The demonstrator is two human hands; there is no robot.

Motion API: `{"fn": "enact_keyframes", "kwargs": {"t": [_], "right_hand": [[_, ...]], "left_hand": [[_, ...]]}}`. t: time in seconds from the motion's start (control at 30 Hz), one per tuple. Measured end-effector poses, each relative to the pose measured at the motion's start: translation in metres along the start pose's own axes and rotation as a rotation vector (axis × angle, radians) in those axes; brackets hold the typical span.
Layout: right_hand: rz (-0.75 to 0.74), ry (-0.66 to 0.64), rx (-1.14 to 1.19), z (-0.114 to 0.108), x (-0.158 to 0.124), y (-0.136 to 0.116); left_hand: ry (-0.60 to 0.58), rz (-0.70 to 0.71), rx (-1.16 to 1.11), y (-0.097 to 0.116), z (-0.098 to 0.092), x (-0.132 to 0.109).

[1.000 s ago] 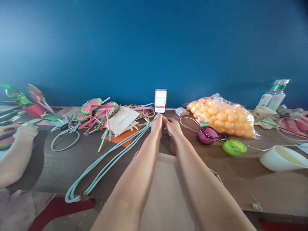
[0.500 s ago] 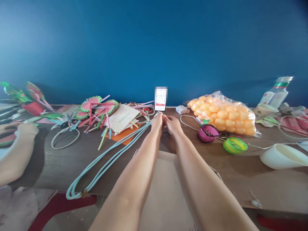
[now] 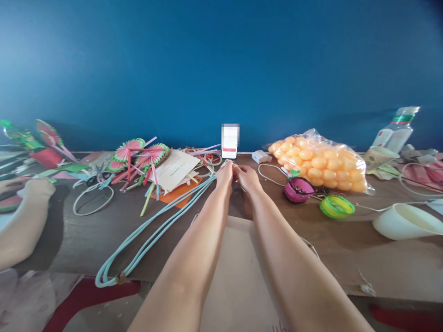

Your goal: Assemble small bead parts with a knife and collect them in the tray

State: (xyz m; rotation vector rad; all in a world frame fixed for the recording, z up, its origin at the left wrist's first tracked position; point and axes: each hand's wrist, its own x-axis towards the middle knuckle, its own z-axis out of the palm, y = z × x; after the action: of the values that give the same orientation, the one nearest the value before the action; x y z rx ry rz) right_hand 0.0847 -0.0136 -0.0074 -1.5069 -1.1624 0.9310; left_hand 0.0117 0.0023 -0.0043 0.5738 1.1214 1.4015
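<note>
Both my arms reach forward over the brown table. My left hand is closed, its fingers hidden behind its own back. Right beside it, my right hand is pinched, with thumb and fingertips meeting the left hand. Whatever lies between them is too small and covered to make out. A loop of light blue cord runs from beside my left hand to the table's front edge; I cannot tell whether that hand grips it. Just beyond my hands a phone with a lit screen stands upright near the blue wall.
To the left lie watermelon-patterned paper fans, a white paper sheet and scissors. A bag of orange balls, a purple pouch, a green-yellow coil and a white cup are on the right. Another person's arm rests far left.
The view has shifted very slightly. My hands stay together in the same place, and the objects on the table have not visibly moved.
</note>
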Motion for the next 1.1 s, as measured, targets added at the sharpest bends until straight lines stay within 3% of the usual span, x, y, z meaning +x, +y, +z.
{"fn": "enact_keyframes", "kwargs": {"t": [0.33, 0.63, 0.83, 1.1], "right_hand": [[-0.013, 0.006, -0.056, 0.000, 0.001, 0.000], [-0.026, 0.008, -0.009, 0.003, 0.006, 0.000], [0.005, 0.009, -0.016, 0.003, 0.005, -0.001], [0.009, -0.001, 0.007, 0.004, 0.006, 0.002]], "left_hand": [[0.004, -0.035, 0.002, 0.007, 0.003, -0.009], [-0.001, -0.025, -0.011, 0.001, 0.001, 0.007], [0.049, -0.051, -0.025, 0.004, 0.003, 0.003], [0.025, -0.007, 0.026, 0.001, 0.002, 0.003]]}}
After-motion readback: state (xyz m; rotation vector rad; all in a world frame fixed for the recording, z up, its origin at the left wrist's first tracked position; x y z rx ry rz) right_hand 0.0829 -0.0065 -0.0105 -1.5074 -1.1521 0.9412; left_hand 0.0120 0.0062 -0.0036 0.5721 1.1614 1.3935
